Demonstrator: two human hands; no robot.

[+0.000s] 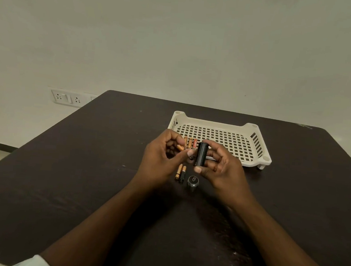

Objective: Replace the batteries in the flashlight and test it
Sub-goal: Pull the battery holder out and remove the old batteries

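While the table (68,167) took the loose parts, I kept the work raised between both hands, so nothing could roll off. My left hand (164,159) sat left of the body, fingers curled, pinching one battery (180,147) between thumb and fingertips, its end aimed right toward the body; I judged that was for feeding it in. Below and between the hands lay two cells (180,172) side by side on the table, likely set apart from the others so old and new would not mix, though which were which I could not tell. Just right of them stood the cap (193,180), off the flashlight. Beyond my hands, three more cells (190,142) lay at the tray's (252,146) near edge. My right hand (220,167) gripped the body (201,154) nearly upright, thumb below, fingers wrapped behind, wrist bent inward toward the left hand.
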